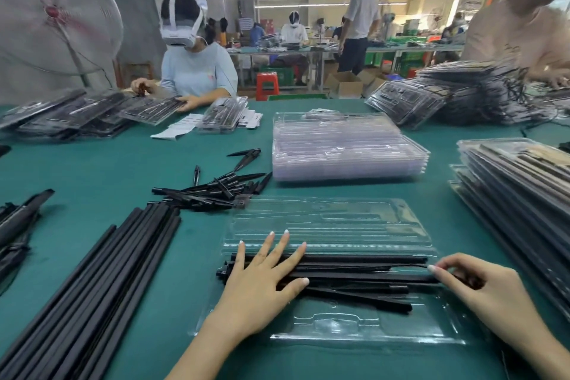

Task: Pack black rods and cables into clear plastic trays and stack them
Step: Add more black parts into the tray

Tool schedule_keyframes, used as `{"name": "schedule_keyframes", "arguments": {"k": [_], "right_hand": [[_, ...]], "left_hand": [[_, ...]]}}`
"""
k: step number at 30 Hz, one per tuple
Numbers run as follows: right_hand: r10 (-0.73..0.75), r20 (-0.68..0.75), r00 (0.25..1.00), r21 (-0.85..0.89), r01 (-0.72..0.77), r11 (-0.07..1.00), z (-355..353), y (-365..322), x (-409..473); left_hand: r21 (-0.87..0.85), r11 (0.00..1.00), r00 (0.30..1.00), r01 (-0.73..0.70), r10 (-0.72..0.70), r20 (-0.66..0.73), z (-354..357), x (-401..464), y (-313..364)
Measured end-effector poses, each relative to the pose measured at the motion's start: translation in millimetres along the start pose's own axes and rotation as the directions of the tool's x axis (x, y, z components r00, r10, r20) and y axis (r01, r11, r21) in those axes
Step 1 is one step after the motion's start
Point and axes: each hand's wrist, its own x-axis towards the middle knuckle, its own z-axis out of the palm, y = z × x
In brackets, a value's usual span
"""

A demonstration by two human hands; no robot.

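Note:
An open clear plastic tray (pixel 333 330) lies on the green table in front of me, its lid half (pixel 327 219) folded away from me. Several black rods (pixel 354 274) lie lengthwise in the tray. My left hand (pixel 262 281) rests flat with straight fingers on the rods' left ends. My right hand (pixel 481 287) pinches the right ends of the rods with curled fingers.
A bundle of long black rods (pixel 101 281) lies at left, a heap of short black spikes (pixel 216 191) behind it. A stack of empty clear trays (pixel 345 148) sits behind the open one. Packed trays (pixel 518 182) are stacked at right. People work across the table.

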Motion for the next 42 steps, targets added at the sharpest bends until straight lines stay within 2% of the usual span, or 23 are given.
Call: {"name": "schedule_keyframes", "arguments": {"k": [4, 6, 8, 10, 11, 12, 13, 15, 20, 32, 36, 42], "right_hand": [[0.036, -0.075, 0.997, -0.012, -0.037, 0.999, -0.5, 3.3, 5.4], [0.014, -0.063, 0.998, 0.004, -0.014, 1.0, -0.3, 4.3, 5.5], [-0.026, -0.016, 1.0, -0.002, 0.026, 1.0, 0.4, 6.0, 3.3], [-0.056, 0.024, 0.998, -0.023, 0.057, 0.998, 0.8, 8.1, 1.7], [-0.065, 0.031, 0.997, -0.033, 0.066, 0.997, 0.8, 9.6, 1.7], [-0.072, 0.029, 0.997, -0.044, 0.073, 0.996, 0.6, 11.2, 2.2], [-0.075, 0.025, 0.997, -0.053, 0.077, 0.996, 0.5, 12.4, 3.2], [-0.071, 0.029, 0.997, -0.059, 0.073, 0.996, 0.6, 13.5, 4.5], [-0.041, 0.066, 0.997, -0.103, 0.048, 0.994, 0.6, 17.6, 2.4], [0.006, 0.09, 0.996, -0.123, 0.005, 0.992, -0.3, 13.0, 1.3], [0.025, 0.091, 0.996, -0.127, -0.013, 0.992, -0.1, 13.8, 2.2], [0.035, 0.098, 0.995, -0.122, -0.023, 0.992, -0.1, 12.5, 2.4]], "left_hand": [[-0.022, 1.0, 1.0, -0.003, 0.004, 0.029, -1.8, 2.0, -0.5], [-0.042, 0.999, 0.999, -0.019, 0.021, 0.03, -1.4, 1.6, -0.7], [-0.145, 0.986, 0.996, -0.084, 0.088, 0.021, -3.4, 0.9, -3.6], [-0.417, 0.894, 0.986, -0.162, 0.129, -0.107, -15.3, -2.8, -11.3], [-0.519, 0.832, 0.97, -0.195, 0.088, -0.225, -23.3, -6.9, -20.2], [-0.54, 0.812, 0.936, -0.221, 0.02, -0.352, -31.0, -12.0, -32.7], [-0.502, 0.836, 0.893, -0.221, -0.034, -0.449, -38.5, -17.9, -46.0], [-0.415, 0.895, 0.86, -0.16, -0.08, -0.505, -49.1, -29.3, -69.1], [-0.299, 0.951, 0.947, -0.084, -0.018, -0.322, -44.5, -35.4, -85.5], [-0.28, 0.956, 0.956, -0.092, 0.006, -0.294, -38.5, -17.5, -86.1], [-0.176, 0.983, 0.969, -0.054, 0.009, -0.248, -43.7, -12.1, -84.8], [0.13, 0.991, 0.993, -0.01, 0.026, -0.119, -50.5, -9.5, -75.2]]}}
